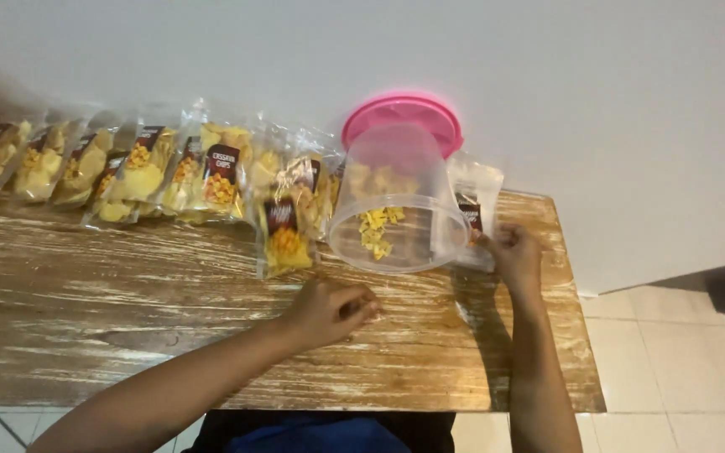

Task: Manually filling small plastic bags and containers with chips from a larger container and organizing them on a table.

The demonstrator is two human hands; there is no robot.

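My left hand (329, 309) rests on the wooden table (127, 319) with its fingers curled in; whether it holds anything I cannot tell. It lies just in front of a clear plastic tub (400, 205) tipped on its side, mouth toward me, with a few yellow chips inside. A pink lid (404, 113) sits behind the tub. My right hand (515, 254) grips the lower edge of a clear chip packet (476, 210) to the right of the tub.
Several clear packets of yellow chips with dark labels (127, 168) stand in a row along the white wall, from the far left up to the tub. The table's right edge (576, 310) drops to a tiled floor (681, 369).
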